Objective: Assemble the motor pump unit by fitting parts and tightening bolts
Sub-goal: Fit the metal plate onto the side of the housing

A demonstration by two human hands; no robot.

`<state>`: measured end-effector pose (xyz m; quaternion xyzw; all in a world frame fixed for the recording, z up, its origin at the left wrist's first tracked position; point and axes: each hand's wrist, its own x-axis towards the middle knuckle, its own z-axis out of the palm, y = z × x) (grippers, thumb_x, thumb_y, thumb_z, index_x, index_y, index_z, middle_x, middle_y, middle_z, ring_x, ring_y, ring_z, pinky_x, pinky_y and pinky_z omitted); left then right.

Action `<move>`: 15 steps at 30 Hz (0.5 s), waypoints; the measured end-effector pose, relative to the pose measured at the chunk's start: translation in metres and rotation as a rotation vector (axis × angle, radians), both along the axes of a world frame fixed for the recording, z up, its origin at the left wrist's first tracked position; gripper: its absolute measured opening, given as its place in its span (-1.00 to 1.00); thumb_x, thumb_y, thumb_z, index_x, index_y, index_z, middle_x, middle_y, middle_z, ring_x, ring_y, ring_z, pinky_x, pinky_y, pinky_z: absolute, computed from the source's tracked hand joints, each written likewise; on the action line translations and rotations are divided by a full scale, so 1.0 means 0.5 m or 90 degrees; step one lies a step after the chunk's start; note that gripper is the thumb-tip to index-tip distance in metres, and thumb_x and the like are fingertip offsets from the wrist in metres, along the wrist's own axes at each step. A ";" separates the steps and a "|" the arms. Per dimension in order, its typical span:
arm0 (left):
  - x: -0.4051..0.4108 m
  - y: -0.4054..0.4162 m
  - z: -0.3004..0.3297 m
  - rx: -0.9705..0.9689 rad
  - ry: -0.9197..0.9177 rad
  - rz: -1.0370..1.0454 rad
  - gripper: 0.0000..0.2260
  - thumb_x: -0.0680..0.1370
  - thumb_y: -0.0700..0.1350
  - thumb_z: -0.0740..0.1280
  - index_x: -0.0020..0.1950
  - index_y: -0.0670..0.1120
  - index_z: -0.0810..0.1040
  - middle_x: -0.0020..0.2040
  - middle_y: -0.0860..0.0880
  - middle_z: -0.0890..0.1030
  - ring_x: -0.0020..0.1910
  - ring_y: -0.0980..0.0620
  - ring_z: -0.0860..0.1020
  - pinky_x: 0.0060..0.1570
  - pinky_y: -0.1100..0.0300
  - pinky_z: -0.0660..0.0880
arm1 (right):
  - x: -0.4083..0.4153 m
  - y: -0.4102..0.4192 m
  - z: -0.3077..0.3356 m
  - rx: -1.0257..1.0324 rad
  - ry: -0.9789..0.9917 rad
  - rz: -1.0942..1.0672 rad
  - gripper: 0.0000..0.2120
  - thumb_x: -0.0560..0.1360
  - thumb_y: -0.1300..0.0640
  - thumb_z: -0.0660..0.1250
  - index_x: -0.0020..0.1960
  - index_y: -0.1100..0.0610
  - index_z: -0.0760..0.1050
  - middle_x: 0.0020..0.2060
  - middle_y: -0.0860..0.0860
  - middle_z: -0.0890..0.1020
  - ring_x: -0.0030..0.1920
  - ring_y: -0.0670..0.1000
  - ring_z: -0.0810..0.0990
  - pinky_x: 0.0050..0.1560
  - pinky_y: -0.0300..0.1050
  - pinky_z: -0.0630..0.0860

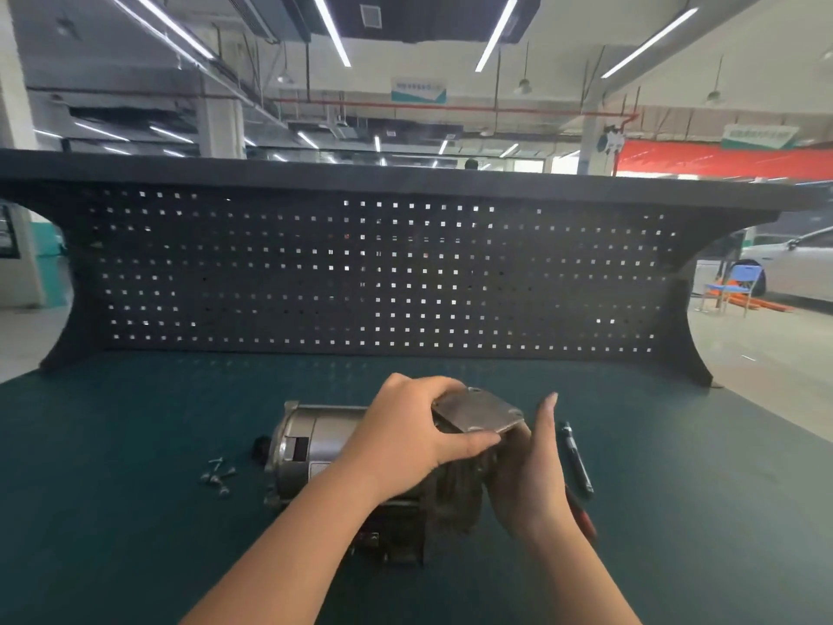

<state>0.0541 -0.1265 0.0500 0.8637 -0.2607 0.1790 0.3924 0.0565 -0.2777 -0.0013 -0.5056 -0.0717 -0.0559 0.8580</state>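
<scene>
green worktop (135,512) carries the motor pump unit (315,444) lying on its side; left hand (405,439) grips a square metal cover plate (478,410) atop it (tilted), right hand (527,480) flat against the unit's end, loose bolts (217,475) nearby.

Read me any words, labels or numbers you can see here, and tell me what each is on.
None is legible.
Hanging ceiling sign: text too blurred.
Green sign at right: too blurred.
Red banner: no text readable.
Motor and metal plate: no label shows.

Left hand (405,437) curls its fingers (473,442) in a grip; right hand (529,471) stands edge-up, fingers straight.
</scene>
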 end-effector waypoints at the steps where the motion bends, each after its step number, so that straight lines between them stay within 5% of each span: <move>1: -0.003 -0.001 -0.001 0.005 -0.010 0.004 -0.46 0.27 0.35 0.45 0.21 0.24 0.52 -0.02 0.32 0.39 0.04 0.42 0.35 -0.09 0.50 0.27 | 0.001 0.001 0.001 -0.009 -0.002 0.007 -0.27 0.48 -0.42 0.01 0.22 0.13 0.57 0.08 0.12 0.67 0.09 0.06 0.65 -0.02 -0.08 0.48; 4: -0.016 0.000 0.007 0.027 -0.037 -0.007 -0.37 0.29 0.44 0.35 0.27 0.17 0.51 -0.02 0.46 0.38 0.14 0.37 0.30 0.02 0.45 0.27 | 0.002 0.006 0.003 -0.026 -0.031 -0.020 -0.57 0.47 -0.18 0.29 0.27 -0.02 0.50 0.05 0.10 0.68 -0.03 0.03 0.67 -0.17 -0.16 0.54; 6: -0.017 0.019 0.019 0.048 -0.054 0.001 -0.29 0.34 0.49 0.18 0.36 0.11 0.46 0.13 0.40 0.40 0.24 0.30 0.27 0.17 0.36 0.25 | 0.002 0.008 0.005 -0.042 -0.050 -0.029 -0.72 0.52 0.00 0.23 0.21 -0.08 0.53 0.03 0.09 0.69 -0.06 0.03 0.66 -0.19 -0.12 0.52; 10: 0.038 0.156 0.042 -0.112 -0.079 0.202 -0.84 0.61 0.01 0.26 0.13 0.09 0.58 0.04 0.20 0.59 -0.05 0.22 0.50 -0.01 0.39 0.38 | 0.001 0.012 0.008 -0.045 -0.047 -0.032 -0.71 0.58 0.10 0.12 0.21 -0.03 0.53 0.02 0.06 0.70 -0.02 0.03 0.66 -0.15 -0.07 0.47; 12: 0.078 0.263 0.029 -0.124 -0.014 0.366 -0.84 0.59 -0.19 0.28 0.05 0.02 0.60 0.02 0.05 0.65 -0.04 0.11 0.56 -0.04 0.29 0.42 | -0.002 0.014 0.011 -0.040 -0.048 -0.031 -0.70 0.59 0.11 0.09 0.23 0.01 0.50 -0.02 0.04 0.71 -0.07 -0.01 0.68 -0.18 -0.09 0.46; 15: 0.130 0.394 -0.043 0.015 0.210 0.505 -0.81 0.56 -0.24 0.31 0.15 -0.17 0.60 0.18 -0.17 0.62 0.14 -0.15 0.55 0.12 0.12 0.44 | -0.003 0.017 0.015 -0.038 -0.053 -0.033 -0.69 0.60 0.14 0.05 0.25 0.05 0.46 -0.05 0.03 0.72 -0.11 -0.03 0.69 -0.16 -0.08 0.45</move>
